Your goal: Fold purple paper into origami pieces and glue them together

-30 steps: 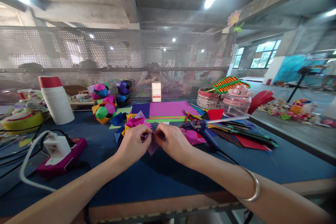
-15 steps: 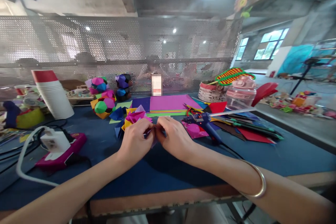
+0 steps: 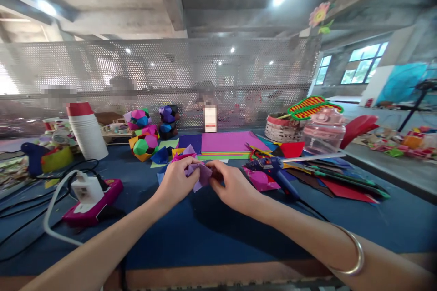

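Note:
A small folded purple paper piece is between my two hands, over the blue tabletop. My left hand is closed on its left side, the thumb pressed against it. My right hand pinches its right edge between thumb and fingertips. Just behind my left hand are pink, yellow and blue folded papers; whether the purple piece is joined to them I cannot tell. To the right of my right hand a blue glue gun lies over a magenta paper sheet.
Behind my hands sits a stack of coloured paper. To the left are paper balls, stacked paper cups and a magenta power strip with cables. A pink bottle and a woven basket stand at the back right.
My hands have drawn slightly apart, and the purple piece between them now shows more. The view has tilted up and turned a little to the left.

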`<state>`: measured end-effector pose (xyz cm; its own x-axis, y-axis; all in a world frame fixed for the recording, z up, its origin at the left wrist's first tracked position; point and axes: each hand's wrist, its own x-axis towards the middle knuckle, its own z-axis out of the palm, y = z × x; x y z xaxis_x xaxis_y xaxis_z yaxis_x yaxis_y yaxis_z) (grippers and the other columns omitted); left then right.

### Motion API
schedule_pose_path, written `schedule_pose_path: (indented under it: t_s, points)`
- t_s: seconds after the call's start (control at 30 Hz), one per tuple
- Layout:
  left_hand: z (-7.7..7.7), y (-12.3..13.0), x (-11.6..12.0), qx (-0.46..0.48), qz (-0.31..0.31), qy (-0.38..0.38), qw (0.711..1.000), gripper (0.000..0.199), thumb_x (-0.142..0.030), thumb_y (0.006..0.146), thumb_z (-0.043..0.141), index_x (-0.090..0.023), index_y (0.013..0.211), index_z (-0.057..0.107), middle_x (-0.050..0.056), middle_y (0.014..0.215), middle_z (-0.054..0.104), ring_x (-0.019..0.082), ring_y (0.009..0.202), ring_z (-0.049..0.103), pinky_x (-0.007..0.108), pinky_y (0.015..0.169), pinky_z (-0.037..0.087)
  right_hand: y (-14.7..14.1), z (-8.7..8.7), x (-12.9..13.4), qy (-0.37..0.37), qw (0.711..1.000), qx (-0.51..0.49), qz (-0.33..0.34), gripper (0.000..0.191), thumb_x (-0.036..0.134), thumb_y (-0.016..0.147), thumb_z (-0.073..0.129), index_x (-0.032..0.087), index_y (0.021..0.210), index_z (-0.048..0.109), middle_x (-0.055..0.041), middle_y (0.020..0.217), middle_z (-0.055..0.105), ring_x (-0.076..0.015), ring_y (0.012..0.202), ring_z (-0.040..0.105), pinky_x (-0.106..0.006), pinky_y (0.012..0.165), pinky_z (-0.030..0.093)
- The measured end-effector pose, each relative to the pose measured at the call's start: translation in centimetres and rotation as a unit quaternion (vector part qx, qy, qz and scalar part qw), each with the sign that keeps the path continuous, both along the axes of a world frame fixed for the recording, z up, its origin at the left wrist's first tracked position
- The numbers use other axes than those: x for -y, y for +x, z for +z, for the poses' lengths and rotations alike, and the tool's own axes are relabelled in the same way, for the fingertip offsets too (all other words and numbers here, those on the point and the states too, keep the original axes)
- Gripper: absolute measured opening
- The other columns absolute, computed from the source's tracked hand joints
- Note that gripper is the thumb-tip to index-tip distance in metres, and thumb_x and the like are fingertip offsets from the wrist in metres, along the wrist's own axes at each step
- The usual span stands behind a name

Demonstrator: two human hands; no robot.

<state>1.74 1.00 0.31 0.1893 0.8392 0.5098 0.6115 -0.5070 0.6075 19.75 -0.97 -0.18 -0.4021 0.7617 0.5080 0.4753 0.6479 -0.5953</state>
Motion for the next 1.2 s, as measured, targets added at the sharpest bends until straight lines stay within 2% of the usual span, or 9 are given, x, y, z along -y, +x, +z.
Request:
schedule_pose_path:
  t_s: [0.27,0.37,0.5,0.67,0.73,0.8,0.97,1.1,1.2]
  points:
    - [0.4,0.1,-0.2,0.081,-0.115,-0.087,0.986,0.036,-0.017,0.071,0.057,-0.015,0.105,0.069,0.006,0.092,0.075,0.020,0.079,0.068,0.027,0.069,0.053,1.3,-0.3,-1.3,-0.010,0.999,-0.011,-0.046,0.030,0.010,0.083,0.050,0.019,0.111,0.057,-0.0033,0.084,0.070,-0.0185,0.078,0.066,-0.030,0.071,0.047]
    - [0.7,0.2,0.2,0.096,-0.134,-0.097,0.982,0.033,-0.024,0.077,0.059,-0.016,0.107,0.069,0.005,0.092,0.074,0.019,0.078,0.068,0.026,0.067,0.053,1.3,-0.4,-1.4,-0.011,0.999,-0.013,-0.046,0.030,0.011,0.083,0.051,0.019,0.111,0.058,-0.0037,0.085,0.070,-0.0188,0.080,0.066,-0.030,0.072,0.047]
    - [0.8,0.1,0.1,0.097,-0.085,-0.116,0.985,0.038,-0.042,0.084,0.056,-0.014,0.108,0.069,0.004,0.076,0.071,0.015,0.058,0.060,0.024,0.051,0.048,1.1,-0.3,-1.2,-0.013,0.999,-0.033,-0.015,0.029,0.013,0.085,0.052,0.019,0.113,0.057,-0.0048,0.091,0.070,-0.0183,0.082,0.065,-0.029,0.074,0.048]
    - [1.8,-1.2,-0.7,0.047,-0.092,-0.037,0.994,0.027,-0.037,0.082,0.059,-0.015,0.087,0.074,0.005,0.084,0.074,0.017,0.072,0.063,0.025,0.066,0.048,1.0,0.3,-0.6,-0.028,0.998,-0.043,0.023,0.022,0.026,0.095,0.046,0.019,0.111,0.059,-0.0036,0.089,0.069,-0.0163,0.079,0.063,-0.027,0.070,0.046]
    - [2.8,-2.2,-1.1,0.062,-0.065,-0.001,0.996,0.026,-0.037,0.082,0.060,-0.016,0.088,0.075,0.004,0.086,0.074,0.018,0.078,0.064,0.026,0.070,0.047,1.1,0.5,-0.6,-0.029,0.999,-0.038,0.013,0.024,0.028,0.097,0.040,0.019,0.108,0.060,-0.0027,0.085,0.068,-0.0153,0.076,0.061,-0.026,0.068,0.044]
    - [4.0,-3.4,-1.4,0.071,-0.007,0.032,0.997,0.027,-0.038,0.081,0.060,-0.017,0.089,0.074,0.003,0.084,0.074,0.017,0.071,0.062,0.025,0.064,0.045,1.3,0.3,-0.8,-0.028,0.999,-0.027,-0.004,0.024,0.026,0.097,0.040,0.019,0.107,0.061,-0.0018,0.083,0.067,-0.0141,0.072,0.059,-0.025,0.064,0.042]
    - [6.7,-7.1,-2.2,-0.095,0.116,0.068,0.986,0.027,-0.037,0.080,0.054,-0.021,0.089,0.074,0.001,0.087,0.074,0.016,0.063,0.059,0.026,0.061,0.042,1.7,-0.6,-1.8,-0.012,1.000,-0.011,-0.016,0.022,0.017,0.092,0.043,0.019,0.105,0.060,-0.0018,0.085,0.067,-0.0129,0.070,0.058,-0.024,0.061,0.041]
    - [7.3,-9.6,-2.3,-0.329,0.126,-0.051,0.934,0.023,-0.032,0.076,0.052,-0.027,0.082,0.074,0.000,0.086,0.074,0.022,0.076,0.065,0.028,0.064,0.041,1.7,-0.9,-2.0,0.010,1.000,0.001,-0.012,0.025,0.010,0.088,0.044,0.019,0.104,0.061,-0.0024,0.087,0.068,-0.0135,0.073,0.060,-0.024,0.064,0.042]
    - [6.9,-10.8,-2.2,-0.381,0.107,-0.114,0.911,0.011,-0.028,0.065,0.061,-0.027,0.063,0.072,0.000,0.069,0.072,0.021,0.064,0.064,0.027,0.055,0.038,1.6,-0.6,-1.9,0.012,1.000,0.013,-0.010,0.025,0.009,0.087,0.045,0.019,0.102,0.062,-0.0021,0.085,0.068,-0.0138,0.072,0.060,-0.024,0.064,0.043]
